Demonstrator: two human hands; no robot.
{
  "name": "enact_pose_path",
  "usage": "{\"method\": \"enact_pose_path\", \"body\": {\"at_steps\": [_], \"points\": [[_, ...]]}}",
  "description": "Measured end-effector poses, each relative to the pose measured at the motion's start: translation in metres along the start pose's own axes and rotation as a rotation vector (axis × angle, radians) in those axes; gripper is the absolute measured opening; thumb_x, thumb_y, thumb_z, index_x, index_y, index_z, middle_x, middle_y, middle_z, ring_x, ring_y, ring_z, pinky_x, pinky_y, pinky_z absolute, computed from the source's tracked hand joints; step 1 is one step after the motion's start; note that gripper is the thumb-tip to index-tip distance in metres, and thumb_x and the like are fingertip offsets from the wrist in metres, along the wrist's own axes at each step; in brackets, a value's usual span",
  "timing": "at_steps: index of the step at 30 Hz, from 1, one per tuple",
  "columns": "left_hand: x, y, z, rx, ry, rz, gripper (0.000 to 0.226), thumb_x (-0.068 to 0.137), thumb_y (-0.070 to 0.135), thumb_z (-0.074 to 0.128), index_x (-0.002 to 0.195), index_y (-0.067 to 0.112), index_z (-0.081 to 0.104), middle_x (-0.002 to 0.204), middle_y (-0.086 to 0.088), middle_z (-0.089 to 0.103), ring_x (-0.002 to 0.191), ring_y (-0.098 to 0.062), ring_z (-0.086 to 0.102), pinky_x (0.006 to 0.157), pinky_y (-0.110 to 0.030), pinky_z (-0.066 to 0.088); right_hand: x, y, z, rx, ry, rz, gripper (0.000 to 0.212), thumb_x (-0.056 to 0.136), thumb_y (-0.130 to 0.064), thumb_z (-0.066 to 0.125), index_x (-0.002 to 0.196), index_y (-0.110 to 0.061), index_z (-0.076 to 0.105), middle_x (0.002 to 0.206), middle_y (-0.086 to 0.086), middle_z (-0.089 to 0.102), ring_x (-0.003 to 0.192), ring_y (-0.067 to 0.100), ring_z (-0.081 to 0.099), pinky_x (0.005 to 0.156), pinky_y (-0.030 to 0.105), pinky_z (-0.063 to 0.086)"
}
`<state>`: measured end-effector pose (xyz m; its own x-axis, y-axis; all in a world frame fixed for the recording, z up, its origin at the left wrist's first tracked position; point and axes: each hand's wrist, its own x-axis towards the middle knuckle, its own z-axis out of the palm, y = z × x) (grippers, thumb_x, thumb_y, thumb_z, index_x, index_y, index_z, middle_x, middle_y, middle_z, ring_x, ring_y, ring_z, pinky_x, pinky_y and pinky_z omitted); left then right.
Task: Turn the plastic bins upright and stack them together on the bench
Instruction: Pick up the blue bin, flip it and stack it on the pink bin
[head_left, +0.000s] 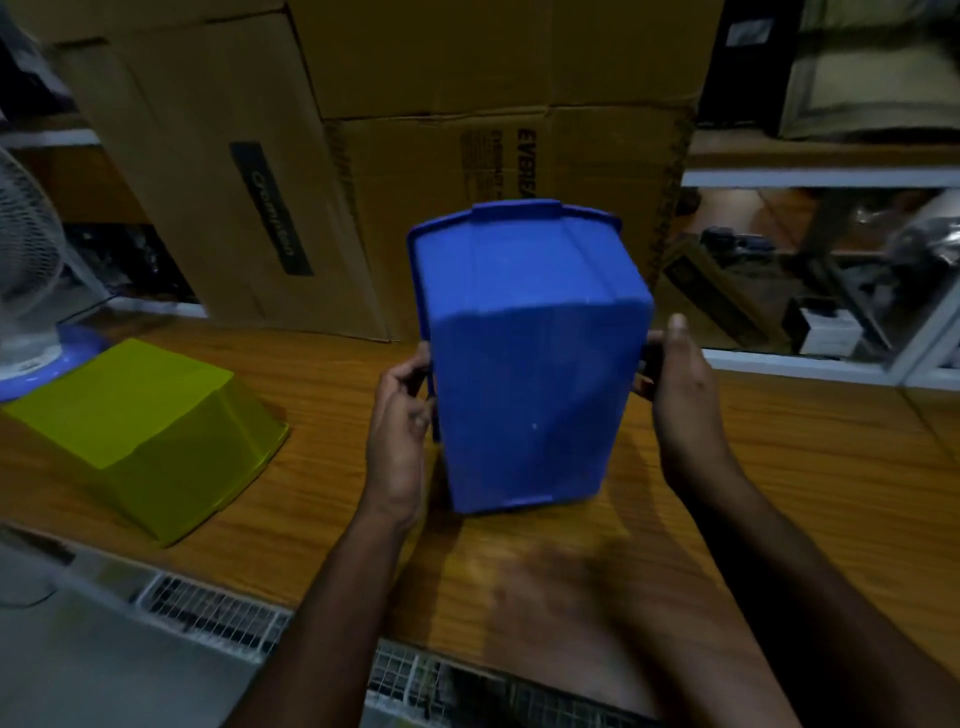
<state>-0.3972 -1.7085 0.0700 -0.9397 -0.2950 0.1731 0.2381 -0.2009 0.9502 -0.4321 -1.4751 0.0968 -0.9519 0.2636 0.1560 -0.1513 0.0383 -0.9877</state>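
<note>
The left hand (400, 415) and right hand (680, 410) are gripping the blue bin (530, 364) mid-turn above the table (311, 467); left of it, the green bin (145, 436) is lying overturned; nothing is stacked.

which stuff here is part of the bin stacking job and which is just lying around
Part of the job:
- blue bin, held off the bench by left hand and right hand
- green bin, upside down
- bench

Lying about:
- cardboard boxes
- white fan

You had two plastic bins: one blue bin (530, 364) and one green bin (145, 436). You used two hands, left hand (397, 436) and right hand (685, 410). One fan (26, 260) stood by.
</note>
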Motion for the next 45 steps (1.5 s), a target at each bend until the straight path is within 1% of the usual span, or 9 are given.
{"method": "enact_pose_path", "body": {"at_steps": [3,7,10,13,18,25,32,41,45], "points": [[-0.003,0.000,0.004,-0.065,0.025,-0.106,0.031,0.101,0.036,0.039,0.114,0.019,0.062,0.116,0.002,0.067,0.117,-0.017,0.058,0.084,-0.033,0.046,-0.004,0.007,-0.015,0.138,-0.006,0.191,0.068,0.099,-0.060,0.024,0.104,-0.005,0.065,0.095,0.011,0.072,0.084,0.019,0.067,0.071,0.030,0.052],[-0.018,0.007,0.010,0.017,0.003,-0.218,0.066,0.095,0.066,0.028,0.128,0.020,0.062,0.115,0.002,0.069,0.107,-0.013,0.067,0.077,-0.032,0.049,-0.022,0.014,-0.029,0.100,-0.086,0.321,0.068,0.093,-0.069,0.025,0.101,-0.014,0.064,0.088,0.008,0.069,0.085,0.024,0.066,0.079,0.043,0.050],[-0.023,0.004,0.012,0.046,-0.052,-0.267,0.057,0.098,0.063,0.026,0.119,0.027,0.066,0.097,0.009,0.074,0.078,0.000,0.072,0.057,-0.023,0.054,-0.033,0.022,-0.039,0.068,-0.142,0.445,0.076,0.088,-0.076,0.027,0.116,-0.016,0.063,0.104,0.011,0.068,0.101,0.028,0.063,0.094,0.052,0.047],[-0.028,0.001,0.011,0.030,-0.105,-0.343,0.034,0.103,0.039,0.035,0.094,0.023,0.063,0.069,0.013,0.070,0.059,-0.002,0.066,0.048,-0.019,0.049,-0.044,0.023,-0.044,0.070,-0.158,0.443,0.053,0.094,-0.067,0.029,0.117,-0.032,0.062,0.114,0.004,0.067,0.108,0.023,0.061,0.096,0.050,0.046],[-0.045,-0.010,0.010,0.006,-0.129,-0.400,0.035,0.088,0.000,0.036,0.113,0.010,0.059,0.098,-0.007,0.064,0.077,-0.015,0.061,0.055,-0.023,0.048,-0.059,0.023,-0.051,0.131,0.018,0.366,0.033,0.091,-0.016,0.039,0.101,-0.019,0.071,0.103,0.005,0.073,0.095,0.022,0.064,0.070,0.033,0.048],[-0.070,-0.023,0.030,-0.005,-0.140,-0.360,0.063,0.091,-0.006,0.035,0.144,0.025,0.046,0.115,0.006,0.067,0.090,-0.012,0.069,0.065,-0.028,0.057,-0.086,0.044,-0.066,-0.095,0.121,0.185,0.039,0.093,-0.009,0.052,0.129,-0.023,0.057,0.125,0.000,0.062,0.110,0.016,0.060,0.092,0.042,0.053],[-0.107,-0.029,0.089,0.009,-0.309,-0.351,0.075,0.080,0.010,0.044,0.151,0.033,0.037,0.147,-0.002,0.052,0.125,-0.032,0.056,0.092,-0.051,0.052,-0.124,0.036,-0.138,-0.141,0.314,0.072,0.046,0.092,0.001,0.050,0.129,-0.025,0.053,0.113,-0.012,0.062,0.096,-0.001,0.061,0.069,0.018,0.054],[-0.197,-0.034,0.209,-0.003,-0.478,-0.310,0.066,0.095,-0.003,0.035,0.151,0.033,0.037,0.145,0.005,0.051,0.121,-0.026,0.059,0.073,-0.032,0.056,-0.177,0.019,-0.285,-0.163,0.503,0.046,0.045,0.093,-0.003,0.053,0.136,-0.019,0.051,0.120,-0.004,0.060,0.105,0.016,0.061,0.073,0.021,0.050],[-0.252,-0.042,0.269,-0.015,-0.529,-0.320,0.065,0.092,-0.003,0.037,0.148,0.030,0.042,0.145,0.007,0.053,0.123,-0.025,0.059,0.079,-0.034,0.055,-0.210,0.015,-0.367,-0.167,0.574,0.053,0.044,0.092,-0.004,0.053,0.134,-0.017,0.054,0.121,-0.001,0.064,0.103,0.016,0.064,0.073,0.023,0.051]]}}
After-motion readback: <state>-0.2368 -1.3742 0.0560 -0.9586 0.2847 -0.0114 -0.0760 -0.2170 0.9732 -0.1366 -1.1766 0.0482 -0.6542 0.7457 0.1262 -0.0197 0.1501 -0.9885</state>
